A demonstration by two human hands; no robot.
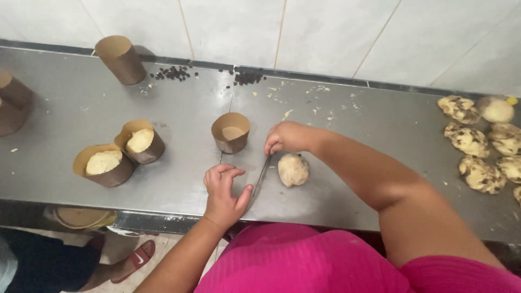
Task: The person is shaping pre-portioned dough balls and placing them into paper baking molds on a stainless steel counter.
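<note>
We look down at a long metal counter [336, 125] by a wall of pale tiles; our right hand [287, 137] is curled shut, and its grip is closed on the top of a thin metal scraper [262, 174]; the scraper stands on its edge on the counter; our left hand [222, 190] is low down beside it, fingers bent and half open, with the thumb touching the low end of the scraper; it holds nothing that we can see.

A round ball of dough [293, 169] sits on the counter just to the right of the scraper, under our right hand; we cannot tell if the blade touches it.

Just past our left hand stands a brown paper baking cup [230, 133], round and open at the top, with a pale bottom and no dough ball in it; to the left sit two more brown paper cups with dough inside, a near one [104, 164] and a far one [141, 141], touching each other; a tall empty cup [120, 59] stands far back by the wall; one more brown cup [12, 101] is cut off at the left edge.

Dark chocolate chips [173, 72] lie in small heaps by the wall; at the far right many lumps of dough with dark chips [469, 140] lie close together.
</note>
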